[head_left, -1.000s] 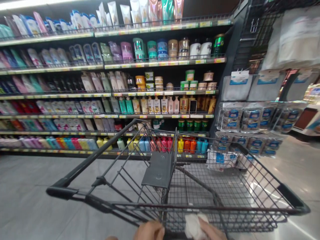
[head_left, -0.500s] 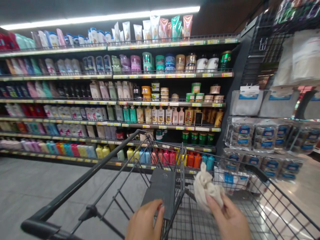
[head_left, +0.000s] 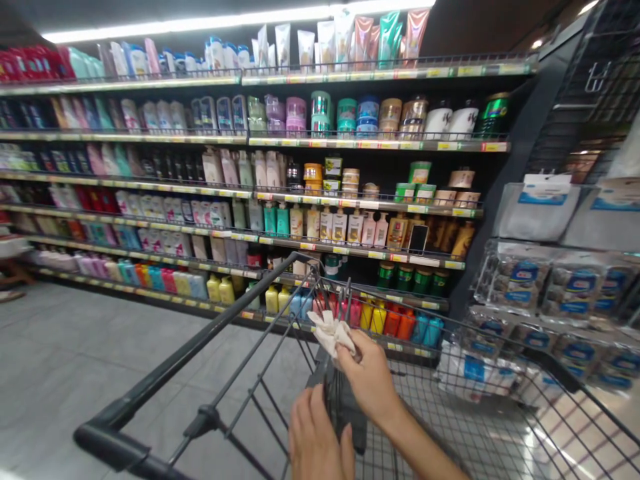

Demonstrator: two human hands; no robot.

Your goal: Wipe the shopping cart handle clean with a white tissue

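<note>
Over the shopping cart, the right hand has its grip pinched closed on a pale cloth, while the left hand rests, fingers together, against the folding seat.

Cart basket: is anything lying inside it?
Inside the cart basket, only wire mesh shows. The right hand and forearm cover part of it; the picture's edge cuts off more.

Crumpled off-wht cloth nr cart divider
</note>
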